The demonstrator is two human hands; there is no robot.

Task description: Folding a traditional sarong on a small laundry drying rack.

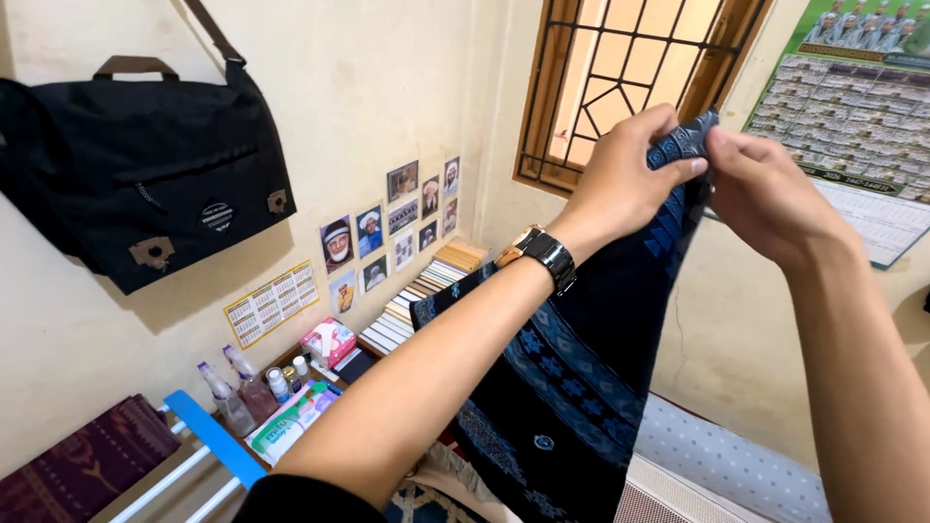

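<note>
While held up before window [620, 87], dark blue patterned cloth [572, 387] hangs; left hand [620, 184], right hand [765, 194] both pinching its top edge.

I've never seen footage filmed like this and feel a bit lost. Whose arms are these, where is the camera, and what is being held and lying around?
There is no machine here. The single picture comes from a camera worn on a person's head, so the arms are their own. The left hand, with a wristwatch on that arm, and the right hand both pinch the top edge of a dark blue patterned cloth, which hangs down in front of a window. On the wall hang a black bag and small photos. Below are stacked books and small bottles.
</note>
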